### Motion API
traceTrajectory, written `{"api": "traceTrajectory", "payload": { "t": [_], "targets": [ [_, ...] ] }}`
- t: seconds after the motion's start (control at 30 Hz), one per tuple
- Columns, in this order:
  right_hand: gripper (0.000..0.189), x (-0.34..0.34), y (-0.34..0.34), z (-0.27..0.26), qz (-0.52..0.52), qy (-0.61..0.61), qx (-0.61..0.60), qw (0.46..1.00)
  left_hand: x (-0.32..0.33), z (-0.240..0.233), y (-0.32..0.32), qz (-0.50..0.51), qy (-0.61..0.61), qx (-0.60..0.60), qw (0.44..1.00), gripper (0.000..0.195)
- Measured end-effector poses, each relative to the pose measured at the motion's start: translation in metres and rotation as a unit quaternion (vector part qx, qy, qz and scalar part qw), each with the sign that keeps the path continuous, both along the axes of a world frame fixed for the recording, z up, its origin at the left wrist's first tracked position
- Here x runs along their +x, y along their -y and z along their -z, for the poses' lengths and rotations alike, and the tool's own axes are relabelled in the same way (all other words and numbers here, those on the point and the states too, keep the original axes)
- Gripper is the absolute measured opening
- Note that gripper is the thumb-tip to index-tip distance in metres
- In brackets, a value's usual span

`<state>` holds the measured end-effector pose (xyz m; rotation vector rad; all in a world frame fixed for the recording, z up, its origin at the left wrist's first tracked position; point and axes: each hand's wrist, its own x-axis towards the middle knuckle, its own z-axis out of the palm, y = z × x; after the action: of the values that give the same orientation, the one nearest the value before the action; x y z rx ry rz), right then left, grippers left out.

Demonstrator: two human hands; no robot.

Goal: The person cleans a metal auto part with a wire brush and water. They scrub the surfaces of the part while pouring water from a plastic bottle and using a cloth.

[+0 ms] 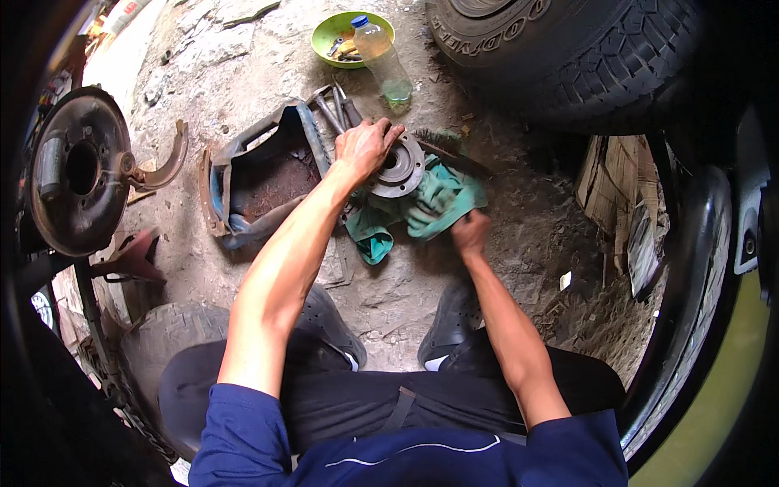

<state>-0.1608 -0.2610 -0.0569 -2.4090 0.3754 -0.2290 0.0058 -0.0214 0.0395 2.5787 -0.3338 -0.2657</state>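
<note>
My left hand (pixel 367 148) grips the upper left rim of a round metal flange (pixel 401 173) with bolt holes and a central bore. A green cloth (pixel 447 198) lies bunched beside and below the flange. At the cloth's lower right edge, my right hand (pixel 471 231) holds it with curled fingers; the hand is slightly blurred. Hand tools with metal shafts (pixel 331 109) lie just above my left hand. Left of the flange sits a cut-open, rusty metal container (pixel 274 182). A dark-bristled brush (pixel 437 140) lies partly hidden behind the flange.
A green bowl (pixel 322 45) with small parts and a plastic bottle (pixel 383 64) stand beyond the hands. A large tire (pixel 566 61) is at the upper right. At the left are a round brake backing plate (pixel 82 170) and a curved brake shoe (pixel 173 161). Cardboard (pixel 614 189) lies right.
</note>
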Motion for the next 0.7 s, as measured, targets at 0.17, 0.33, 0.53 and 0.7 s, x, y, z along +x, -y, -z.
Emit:
{"api": "traceTrajectory", "payload": {
  "t": [0.17, 0.33, 0.53, 0.7],
  "targets": [
    [0.045, 0.045, 0.067, 0.026, 0.297, -0.018, 0.065, 0.953, -0.025, 0.004, 0.014, -0.107, -0.002, -0.053, 0.993, 0.043],
    [0.038, 0.079, 0.015, -0.037, 0.259, 0.124, 0.029, 0.958, -0.024, 0.015, -0.01, -0.092, 0.05, -0.069, 0.992, 0.038],
    [0.039, 0.103, -0.054, -0.057, -0.065, -0.051, 0.253, 0.964, -0.018, 0.019, -0.023, -0.057, 0.049, -0.111, 0.991, 0.038],
    [0.041, 0.093, -0.075, -0.058, -0.054, -0.17, 0.317, 0.931, -0.03, 0.009, -0.012, -0.142, 0.118, -0.033, 0.982, 0.039]
  ]
}}
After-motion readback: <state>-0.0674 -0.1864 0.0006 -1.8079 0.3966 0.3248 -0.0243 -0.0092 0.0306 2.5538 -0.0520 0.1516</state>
